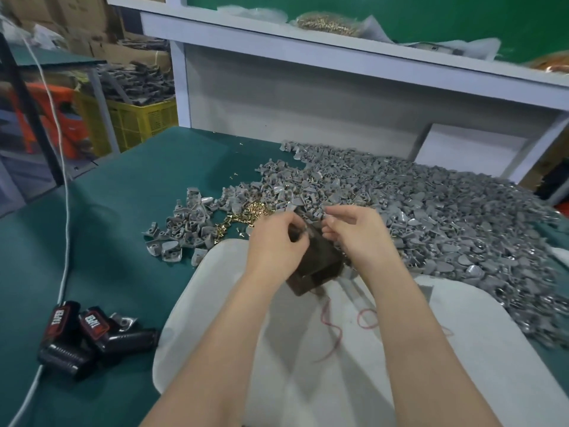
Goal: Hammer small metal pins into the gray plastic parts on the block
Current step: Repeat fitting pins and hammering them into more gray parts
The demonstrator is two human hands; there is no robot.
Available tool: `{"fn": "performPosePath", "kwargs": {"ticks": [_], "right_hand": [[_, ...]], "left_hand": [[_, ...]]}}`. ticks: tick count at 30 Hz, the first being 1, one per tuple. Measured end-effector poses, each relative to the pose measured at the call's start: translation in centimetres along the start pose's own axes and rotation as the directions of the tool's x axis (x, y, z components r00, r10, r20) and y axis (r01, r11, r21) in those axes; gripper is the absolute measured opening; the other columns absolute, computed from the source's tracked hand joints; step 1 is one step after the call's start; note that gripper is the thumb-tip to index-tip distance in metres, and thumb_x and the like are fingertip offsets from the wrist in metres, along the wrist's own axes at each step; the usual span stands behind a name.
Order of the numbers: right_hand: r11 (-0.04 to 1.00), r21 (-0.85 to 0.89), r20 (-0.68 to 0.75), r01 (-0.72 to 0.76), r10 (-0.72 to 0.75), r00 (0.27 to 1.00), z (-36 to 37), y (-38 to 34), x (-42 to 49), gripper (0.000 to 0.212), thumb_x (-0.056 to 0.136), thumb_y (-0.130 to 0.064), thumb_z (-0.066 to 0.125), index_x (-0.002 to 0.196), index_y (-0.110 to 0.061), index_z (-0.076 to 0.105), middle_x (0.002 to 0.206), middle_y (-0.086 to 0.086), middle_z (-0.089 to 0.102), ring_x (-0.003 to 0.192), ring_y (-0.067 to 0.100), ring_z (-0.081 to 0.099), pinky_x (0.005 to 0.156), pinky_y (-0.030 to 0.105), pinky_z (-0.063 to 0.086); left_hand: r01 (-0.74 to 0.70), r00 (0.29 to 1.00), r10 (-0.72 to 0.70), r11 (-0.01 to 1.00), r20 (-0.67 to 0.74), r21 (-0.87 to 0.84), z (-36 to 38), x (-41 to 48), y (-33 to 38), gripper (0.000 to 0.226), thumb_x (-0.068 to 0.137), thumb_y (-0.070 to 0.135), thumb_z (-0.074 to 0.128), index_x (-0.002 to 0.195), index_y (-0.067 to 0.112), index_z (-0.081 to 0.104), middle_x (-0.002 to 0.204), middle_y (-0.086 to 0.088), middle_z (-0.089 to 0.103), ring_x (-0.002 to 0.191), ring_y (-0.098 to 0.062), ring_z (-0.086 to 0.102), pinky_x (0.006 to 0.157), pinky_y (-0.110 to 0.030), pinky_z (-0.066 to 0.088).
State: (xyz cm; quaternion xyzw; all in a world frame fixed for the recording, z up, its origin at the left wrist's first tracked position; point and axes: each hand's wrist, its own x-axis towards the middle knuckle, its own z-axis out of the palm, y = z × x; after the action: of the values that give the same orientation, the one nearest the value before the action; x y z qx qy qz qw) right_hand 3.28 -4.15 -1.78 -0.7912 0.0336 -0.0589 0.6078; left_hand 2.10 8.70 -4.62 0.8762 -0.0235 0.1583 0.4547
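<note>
Both hands meet over a dark block that stands on a white cloth at the near edge of the worktop. The left hand has its fingers curled round the block's upper left corner and steadies it. The right hand has its thumb and forefinger drawn narrow at the block's far top edge and appears to pinch a small gray part there, though blur leaves it uncertain whether it is a part or a pin. The step in hand is judged to be loading: a piece is being seated on the block before any striking. Just beyond the fingertips lies a scatter of brass pins, with a small group of gray parts to the left and a large heap of gray parts spreading right across the green surface. A red thread trails over the cloth below the block. Further out, black cases and a white cable lie at the left. A yellow crate stands beyond the worktop's left edge, and a white shelf above carries another pile of brass pins. The next move calls for the part to sit square on the block, a pin to be set upright in its hole, and a hammer, which cannot be identified here, to be taken up while one hand keeps the block steady.
</note>
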Motion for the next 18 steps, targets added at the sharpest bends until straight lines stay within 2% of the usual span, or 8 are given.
{"fn": "performPosePath", "kwargs": {"ticks": [2, 4, 6, 10, 13, 14, 16, 18], "right_hand": [[0.994, 0.113, -0.018, -0.013, 0.016, 1.0, 0.1, 0.1, -0.2, 0.015, 0.091, 0.01, 0.049, 0.098, 0.004, 0.06, 0.074, 0.011, 0.063, 0.062, 0.012, 0.061, 0.056, 0.011, 0.052], [0.981, 0.193, -0.029, -0.022, 0.028, 0.999, 0.3, 0.1, -0.2, 0.012, 0.09, 0.011, 0.049, 0.088, 0.004, 0.058, 0.073, 0.014, 0.063, 0.063, 0.015, 0.064, 0.06, 0.013, 0.054], [0.983, 0.184, -0.032, -0.007, 0.014, 0.999, 0.2, 0.2, -0.1, 0.015, 0.09, 0.008, 0.052, 0.08, -0.002, 0.057, 0.071, 0.011, 0.064, 0.062, 0.014, 0.064, 0.061, 0.015, 0.055], [0.978, -0.184, -0.044, 0.096, -0.106, 0.993, 0.2, 0.5, 0.2, 0.02, 0.087, -0.005, 0.063, 0.074, -0.02, 0.06, 0.068, -0.001, 0.063, 0.06, 0.009, 0.059, 0.066, 0.025, 0.053], [0.972, -0.202, -0.002, 0.123, -0.126, 0.992, 0.9, 0.5, 0.1, 0.02, 0.087, -0.003, 0.062, 0.076, -0.019, 0.063, 0.071, 0.0, 0.065, 0.067, 0.015, 0.064, 0.08, 0.036, 0.056], [0.957, -0.248, 0.007, 0.15, -0.153, 0.988, 1.1, 0.5, 0.1, 0.017, 0.086, -0.004, 0.063, 0.077, -0.018, 0.065, 0.073, -0.001, 0.066, 0.071, 0.016, 0.064, 0.082, 0.036, 0.055], [0.893, -0.391, 0.048, 0.224, -0.223, 0.974, 1.6, 0.8, 0.0, 0.009, 0.085, -0.01, 0.066, 0.082, -0.018, 0.07, 0.083, -0.001, 0.068, 0.079, 0.015, 0.062, 0.082, 0.027, 0.049], [0.83, -0.486, 0.085, 0.273, -0.266, 0.96, 1.8, 1.1, -0.2, 0.006, 0.084, -0.014, 0.067, 0.084, -0.018, 0.072, 0.088, -0.002, 0.066, 0.078, 0.009, 0.055, 0.073, 0.016, 0.038]], "left_hand": [[0.028, 1.0, -0.027, 0.982, -0.011, 0.188, -0.1, 0.0, -0.2, 0.007, 0.084, 0.031, 0.063, 0.09, 0.03, 0.066, 0.103, 0.007, 0.064, 0.109, -0.023, 0.047, 0.083, -0.029, 0.029], [0.078, 0.997, -0.077, 0.973, -0.012, 0.216, -0.3, 0.3, -0.2, 0.01, 0.084, 0.036, 0.063, 0.093, 0.033, 0.067, 0.11, 0.008, 0.059, 0.114, -0.025, 0.042, 0.083, -0.031, 0.023], [0.101, 0.994, -0.105, 0.976, 0.013, 0.19, -0.5, 0.4, -0.2, 0.009, 0.086, 0.037, 0.063, 0.093, 0.034, 0.068, 0.113, 0.006, 0.057, 0.116, -0.026, 0.041, 0.088, -0.034, 0.026], [0.098, 0.994, -0.104, 0.978, 0.026, 0.185, -0.5, 0.5, -0.4, 0.009, 0.087, 0.034, 0.062, 0.094, 0.034, 0.067, 0.115, 0.006, 0.057, 0.118, -0.026, 0.039, 0.094, -0.036, 0.028], [0.095, 0.994, -0.102, 0.977, 0.025, 0.189, -0.6, 0.5, -0.4, 0.007, 0.087, 0.032, 0.062, 0.092, 0.034, 0.067, 0.113, 0.006, 0.057, 0.119, -0.027, 0.039, 0.093, -0.036, 0.028], [0.092, 0.995, -0.099, 0.977, 0.026, 0.192, -0.6, 0.5, -0.4, 0.007, 0.087, 0.032, 0.061, 0.092, 0.033, 0.067, 0.112, 0.006, 0.057, 0.118, -0.027, 0.039, 0.092, -0.036, 0.028], [0.088, 0.995, -0.096, 0.976, 0.027, 0.198, -0.5, 0.5, -0.4, 0.008, 0.088, 0.031, 0.061, 0.092, 0.033, 0.068, 0.111, 0.005, 0.056, 0.118, -0.027, 0.039, 0.091, -0.035, 0.028], [0.09, 0.995, -0.097, 0.975, 0.026, 0.202, -0.6, 0.5, -0.4, 0.009, 0.088, 0.032, 0.061, 0.094, 0.033, 0.068, 0.114, 0.005, 0.056, 0.12, -0.028, 0.038, 0.093, -0.035, 0.029]]}}
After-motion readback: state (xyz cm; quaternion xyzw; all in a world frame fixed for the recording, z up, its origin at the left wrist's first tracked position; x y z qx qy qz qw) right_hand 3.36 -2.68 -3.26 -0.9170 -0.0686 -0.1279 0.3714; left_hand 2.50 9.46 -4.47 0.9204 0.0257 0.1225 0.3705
